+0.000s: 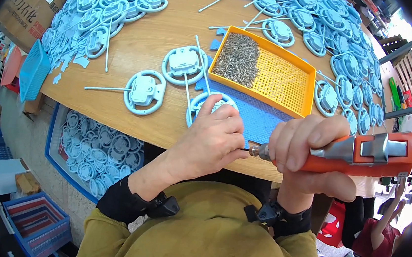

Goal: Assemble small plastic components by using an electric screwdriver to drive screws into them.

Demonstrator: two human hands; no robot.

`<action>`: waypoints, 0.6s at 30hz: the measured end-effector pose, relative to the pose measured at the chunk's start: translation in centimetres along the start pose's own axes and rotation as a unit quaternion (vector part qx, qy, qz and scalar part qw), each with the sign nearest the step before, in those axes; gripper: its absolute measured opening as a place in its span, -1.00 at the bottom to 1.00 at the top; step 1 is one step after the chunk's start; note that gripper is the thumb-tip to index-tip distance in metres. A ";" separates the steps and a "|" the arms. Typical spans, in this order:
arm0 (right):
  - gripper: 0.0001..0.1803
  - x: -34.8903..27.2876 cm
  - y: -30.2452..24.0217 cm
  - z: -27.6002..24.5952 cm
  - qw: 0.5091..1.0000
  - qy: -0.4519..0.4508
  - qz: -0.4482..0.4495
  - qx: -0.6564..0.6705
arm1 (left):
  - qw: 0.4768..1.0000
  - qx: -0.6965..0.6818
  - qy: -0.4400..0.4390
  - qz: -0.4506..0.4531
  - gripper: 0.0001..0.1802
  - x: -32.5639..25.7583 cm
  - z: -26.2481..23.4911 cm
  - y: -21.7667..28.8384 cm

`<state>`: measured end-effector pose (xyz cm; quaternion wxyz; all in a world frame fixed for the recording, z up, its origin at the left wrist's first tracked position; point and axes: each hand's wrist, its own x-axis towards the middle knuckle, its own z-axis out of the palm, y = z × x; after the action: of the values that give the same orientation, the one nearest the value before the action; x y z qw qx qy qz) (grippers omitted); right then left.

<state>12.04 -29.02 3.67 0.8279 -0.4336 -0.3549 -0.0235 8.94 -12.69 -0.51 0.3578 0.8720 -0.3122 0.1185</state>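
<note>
My right hand [308, 146] grips an orange and silver power screwdriver [362, 158], its bit pointing left. My left hand [213, 134] is closed, thumb and fingers together at the tip of the bit; whatever they pinch is hidden. Just beyond its fingers lies a light-blue wheel-shaped plastic part [199, 98], partly covered by the hand. Two similar parts rest to the left: one wheel part [142, 91] with its thin rod pointing left, and another wheel part [183, 63] farther back. A yellow tray [290, 82] holds a heap of small metal screws [236, 57].
Blue mat [261, 119] lies under the tray. Piles of wheel parts [320, 20] cover the table's [116, 78] far right and far left. Below the left edge stands a blue-rimmed bin [55, 153] of parts. A light-blue basket [34, 70] and carton [29, 7] are at left.
</note>
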 end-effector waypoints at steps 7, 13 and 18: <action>-0.17 -0.2 1.6 1.1 0.998 0.022 0.049 -0.016 | 0.993 0.117 0.000 -0.032 -0.70 -1.7 0.2 -0.1; -0.13 0.8 3.8 1.1 0.995 0.008 0.065 -0.070 | 0.972 0.135 0.104 -0.161 -0.32 -4.0 0.2 -2.2; -0.11 0.9 5.0 1.8 0.991 0.004 0.070 -0.118 | 0.968 0.122 0.125 -0.180 -0.36 -4.5 0.8 -3.4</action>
<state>13.37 -24.31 1.38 0.7719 -0.5520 -0.3153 -0.0090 7.53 -9.34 -4.89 0.3000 0.9293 -0.0864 0.1974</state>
